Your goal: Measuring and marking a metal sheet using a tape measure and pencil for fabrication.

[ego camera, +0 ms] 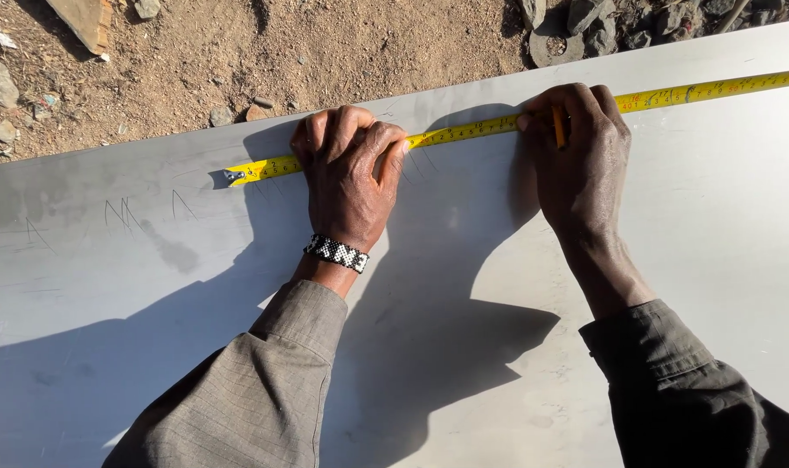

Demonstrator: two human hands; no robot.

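The fingers of the right hand are clenched around a short orange pencil, its tip set against the edge of the yellow tape measure. The fingers of the left hand are curled and press the tape down flat, thumb on its lower edge; they pin it rather than grip it. The tape runs in a slight slope along the far edge of a large grey metal sheet, its metal end hook lying just left of the left hand, the rest running off past the right hand to the frame's right edge.

To mark well here, I judge the tape must stay taut and flat between the two hands, the left keeping steady pressure so the hook end does not creep, and the pencil held upright, tight to the tape's edge.

Faint scratched tick marks sit on the sheet to the left, well apart from the hands. A beaded black-and-white bracelet circles the left wrist. Beyond the sheet lies bare dirt ground with scattered stones. Both arms throw heavy shadows across the sheet, but the spot at the pencil tip lies in sun; nothing blocks the tape line.
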